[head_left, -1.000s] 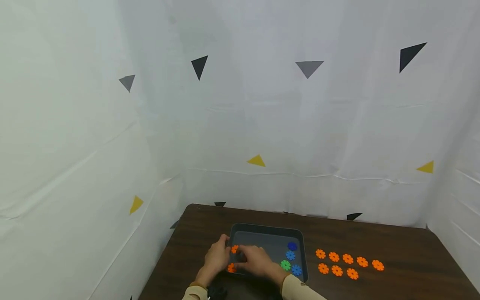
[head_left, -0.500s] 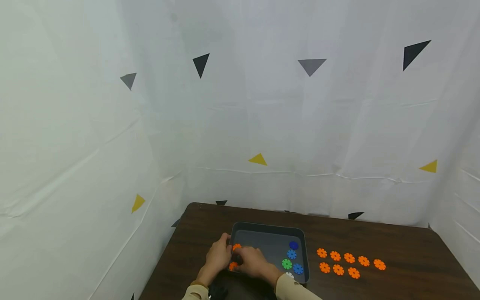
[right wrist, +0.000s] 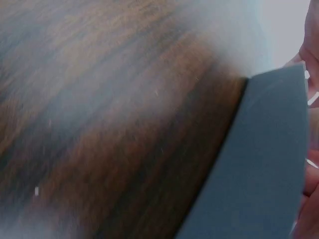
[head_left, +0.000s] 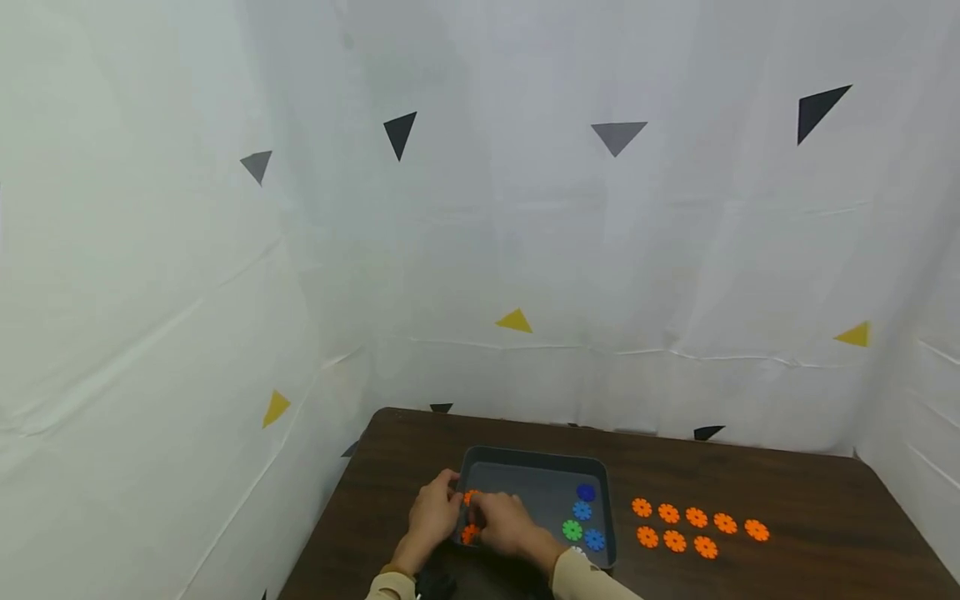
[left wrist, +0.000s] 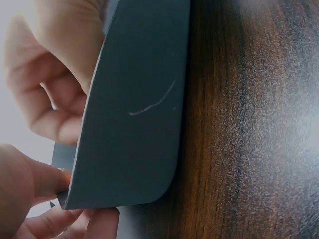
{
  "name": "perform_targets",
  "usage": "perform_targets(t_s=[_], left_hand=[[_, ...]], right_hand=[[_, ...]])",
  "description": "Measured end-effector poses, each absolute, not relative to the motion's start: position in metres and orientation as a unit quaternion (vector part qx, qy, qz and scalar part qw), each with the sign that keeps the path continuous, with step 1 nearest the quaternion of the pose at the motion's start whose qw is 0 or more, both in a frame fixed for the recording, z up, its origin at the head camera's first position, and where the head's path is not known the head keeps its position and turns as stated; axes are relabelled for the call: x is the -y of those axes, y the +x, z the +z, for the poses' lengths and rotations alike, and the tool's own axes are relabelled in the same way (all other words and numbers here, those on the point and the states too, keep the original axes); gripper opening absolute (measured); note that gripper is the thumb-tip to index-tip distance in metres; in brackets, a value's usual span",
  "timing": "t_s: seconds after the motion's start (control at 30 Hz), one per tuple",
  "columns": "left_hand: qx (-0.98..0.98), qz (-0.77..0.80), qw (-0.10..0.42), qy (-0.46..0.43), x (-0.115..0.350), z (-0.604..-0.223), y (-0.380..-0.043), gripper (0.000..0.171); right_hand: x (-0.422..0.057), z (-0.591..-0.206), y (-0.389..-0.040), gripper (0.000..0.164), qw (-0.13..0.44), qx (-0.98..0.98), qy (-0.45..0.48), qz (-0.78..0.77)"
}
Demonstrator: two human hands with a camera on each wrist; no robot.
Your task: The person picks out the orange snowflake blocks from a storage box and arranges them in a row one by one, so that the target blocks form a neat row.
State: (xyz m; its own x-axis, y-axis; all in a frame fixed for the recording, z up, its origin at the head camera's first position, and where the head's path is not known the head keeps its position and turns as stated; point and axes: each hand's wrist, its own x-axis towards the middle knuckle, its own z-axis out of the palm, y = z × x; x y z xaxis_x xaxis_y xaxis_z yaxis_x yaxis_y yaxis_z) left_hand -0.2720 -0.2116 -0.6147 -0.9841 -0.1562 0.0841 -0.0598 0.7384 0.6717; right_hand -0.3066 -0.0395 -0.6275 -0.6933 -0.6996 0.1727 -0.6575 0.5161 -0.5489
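A dark grey tray (head_left: 555, 454) lies on the table. My left hand (head_left: 433, 510) grips its left rim; the left wrist view shows the thumb (left wrist: 37, 179) inside the edge and fingertips (left wrist: 102, 224) beneath the corner. Inside the tray, my right hand (head_left: 504, 523) bends its fingers down near the left side. Two orange notched discs lie at those fingers, an upper disc (head_left: 470, 497) and a lower disc (head_left: 470, 534), both partly covered. I cannot tell whether the right fingertips pinch one. In the right wrist view, the tray wall hides the fingertips.
Along the tray's right side lie a dark blue disc (head_left: 587, 492), a green disc (head_left: 572, 530), lighter blue discs (head_left: 582, 510) and a white disc (head_left: 577, 551). Several orange discs (head_left: 697, 517) form two rows on the brown table (head_left: 810, 517). White sheeting (head_left: 570, 250) surrounds it.
My right hand has shifted slightly left and down inside the tray, and the lower orange disc now sits a little farther right. The white disc has come into view. My left hand stays put.
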Motion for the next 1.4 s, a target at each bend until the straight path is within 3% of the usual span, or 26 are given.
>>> perform_targets(t_s=[0.2,0.67,1.07,1.4], left_hand=[[0.927,-0.361,0.075,0.065,0.212,-0.617,-0.272,0.032],[0.926,-0.363,0.078,0.064,0.211,-0.616,-0.27,0.032],[0.926,-0.363,0.085,0.066,0.214,-0.611,-0.268,0.031],[0.924,-0.366,0.081,0.075,0.22,-0.621,-0.268,0.03]], right_hand=[[0.023,-0.605,-0.306,0.021,0.056,-0.884,-0.36,-0.293],[-0.066,-0.58,-0.308,0.01,0.011,-0.892,-0.33,-0.308],[-0.14,-0.564,-0.308,0.013,-0.031,-0.912,-0.246,-0.328],[-0.173,-0.574,-0.303,0.014,-0.002,-0.919,-0.17,-0.354]])
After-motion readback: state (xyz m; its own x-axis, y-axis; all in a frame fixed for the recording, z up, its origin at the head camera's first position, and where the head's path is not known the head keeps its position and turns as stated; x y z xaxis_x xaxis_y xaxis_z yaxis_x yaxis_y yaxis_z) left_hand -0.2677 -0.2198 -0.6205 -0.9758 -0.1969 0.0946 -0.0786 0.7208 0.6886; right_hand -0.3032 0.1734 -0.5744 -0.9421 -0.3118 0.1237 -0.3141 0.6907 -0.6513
